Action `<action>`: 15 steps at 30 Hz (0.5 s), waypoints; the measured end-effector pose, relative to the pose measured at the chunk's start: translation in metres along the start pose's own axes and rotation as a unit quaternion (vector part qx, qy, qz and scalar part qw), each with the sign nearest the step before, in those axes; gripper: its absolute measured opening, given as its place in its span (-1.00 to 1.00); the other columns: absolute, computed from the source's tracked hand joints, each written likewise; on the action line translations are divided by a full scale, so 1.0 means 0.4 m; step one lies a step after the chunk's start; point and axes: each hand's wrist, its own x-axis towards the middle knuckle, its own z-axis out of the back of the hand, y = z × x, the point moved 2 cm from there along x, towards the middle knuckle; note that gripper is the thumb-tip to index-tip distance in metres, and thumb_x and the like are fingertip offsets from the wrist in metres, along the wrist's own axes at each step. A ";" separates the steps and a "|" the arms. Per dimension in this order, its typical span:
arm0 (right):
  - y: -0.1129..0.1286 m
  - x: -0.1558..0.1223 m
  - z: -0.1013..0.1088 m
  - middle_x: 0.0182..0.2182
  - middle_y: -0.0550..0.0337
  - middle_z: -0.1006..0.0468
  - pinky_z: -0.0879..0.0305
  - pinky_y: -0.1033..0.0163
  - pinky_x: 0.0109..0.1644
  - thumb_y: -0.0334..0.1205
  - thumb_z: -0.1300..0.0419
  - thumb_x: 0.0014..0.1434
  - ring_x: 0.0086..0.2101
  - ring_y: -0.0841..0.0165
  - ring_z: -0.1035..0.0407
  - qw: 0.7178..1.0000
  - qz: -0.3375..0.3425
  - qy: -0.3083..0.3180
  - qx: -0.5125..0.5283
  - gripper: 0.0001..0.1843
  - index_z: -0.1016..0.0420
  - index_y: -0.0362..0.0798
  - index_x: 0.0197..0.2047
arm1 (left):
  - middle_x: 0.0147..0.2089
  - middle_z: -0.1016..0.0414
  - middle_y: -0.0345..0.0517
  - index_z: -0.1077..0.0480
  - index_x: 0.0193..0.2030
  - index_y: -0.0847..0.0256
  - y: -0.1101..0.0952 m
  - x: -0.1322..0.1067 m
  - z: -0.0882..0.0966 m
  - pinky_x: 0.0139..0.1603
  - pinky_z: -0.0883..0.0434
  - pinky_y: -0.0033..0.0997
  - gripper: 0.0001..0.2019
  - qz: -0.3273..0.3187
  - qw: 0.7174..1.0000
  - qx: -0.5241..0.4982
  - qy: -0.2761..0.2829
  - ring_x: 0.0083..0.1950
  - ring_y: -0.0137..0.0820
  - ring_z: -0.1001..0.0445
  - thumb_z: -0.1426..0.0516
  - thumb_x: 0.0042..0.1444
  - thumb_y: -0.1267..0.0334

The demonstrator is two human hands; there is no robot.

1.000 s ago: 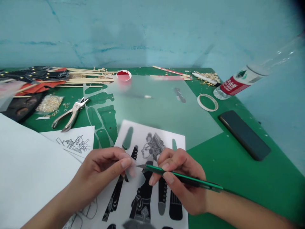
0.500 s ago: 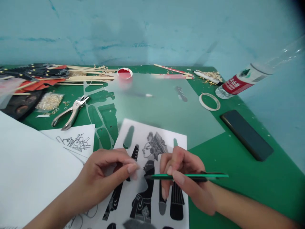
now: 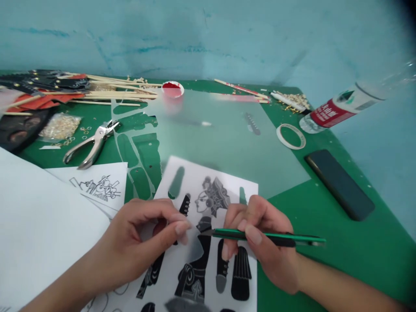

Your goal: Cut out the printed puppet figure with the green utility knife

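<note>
My left hand (image 3: 152,236) is closed, thumb and fingertips pinching a small translucent piece of plastic film (image 3: 195,247) above the printed sheet. Held like a pen, a slim green craft knife (image 3: 269,237) lies across my right hand (image 3: 260,234). Its pointed tip faces left, close to the film piece; whether they touch I cannot tell. Under both hands is the white sheet (image 3: 253,203) printed with black puppet parts and a head in profile. Some of its shapes are cut out, with green showing through. My left hand hides part of the sheet.
A large translucent film (image 3: 221,147) lies behind the sheet. A hole punch (image 3: 94,145), a bag of small rings (image 3: 61,126), sticks (image 3: 123,94) and a red paint cup (image 3: 173,93) stand leftward and behind. Right are a tape roll (image 3: 291,136), phone (image 3: 339,184) and bottle (image 3: 341,108).
My right hand and the craft knife have shifted slightly right, and the knife tip sits a little higher. The left hand keeps its pinch on the film piece. The view has moved slightly.
</note>
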 end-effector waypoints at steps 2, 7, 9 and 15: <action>0.001 -0.003 -0.003 -0.43 0.14 -0.71 -0.34 0.25 -0.37 -0.23 -0.13 0.53 -0.40 0.33 -0.37 1.000 0.017 -0.003 -0.023 -0.86 -0.33 0.08 -0.16 | -0.41 -0.56 -0.24 -0.57 -0.36 0.08 0.001 0.000 0.000 -0.40 -0.36 -0.46 -0.73 0.011 1.000 0.001 0.002 -0.39 -0.45 -0.47 -0.23 0.38 0.09; 0.005 -0.004 -0.004 -0.47 0.18 -0.66 -0.35 0.27 -0.40 -0.22 -0.13 0.53 -0.45 0.36 -0.42 0.998 0.028 0.004 -0.048 -0.91 -0.46 0.07 -0.07 | -0.43 -0.52 -0.23 -0.51 -0.38 0.10 -0.001 -0.003 0.002 -0.40 -0.36 -0.47 -0.66 0.021 1.000 -0.003 0.016 -0.40 -0.46 -0.44 -0.17 0.42 0.03; 0.008 0.001 -0.004 -0.49 0.15 -0.65 -0.36 0.27 -0.44 -0.20 -0.11 0.54 -0.49 0.37 -0.43 0.997 0.035 0.019 -0.067 -0.82 -0.55 0.03 -0.05 | -0.43 -0.53 -0.23 -0.50 -0.39 0.11 -0.002 -0.002 0.000 -0.39 -0.37 -0.48 -0.65 0.020 1.000 0.002 0.014 -0.40 -0.47 -0.45 -0.17 0.42 0.03; 0.007 0.005 0.001 -0.46 0.14 -0.68 -0.45 0.28 -0.42 -0.08 -0.22 0.50 -0.49 0.38 -0.50 0.990 0.065 0.023 -0.124 -0.80 -0.60 0.01 -0.08 | -0.37 -0.64 -0.23 -0.48 -0.12 0.08 0.013 0.004 -0.013 -0.39 -0.47 -0.52 -0.77 0.025 1.000 -0.004 -0.014 -0.41 -0.46 -0.53 -0.14 0.43 0.01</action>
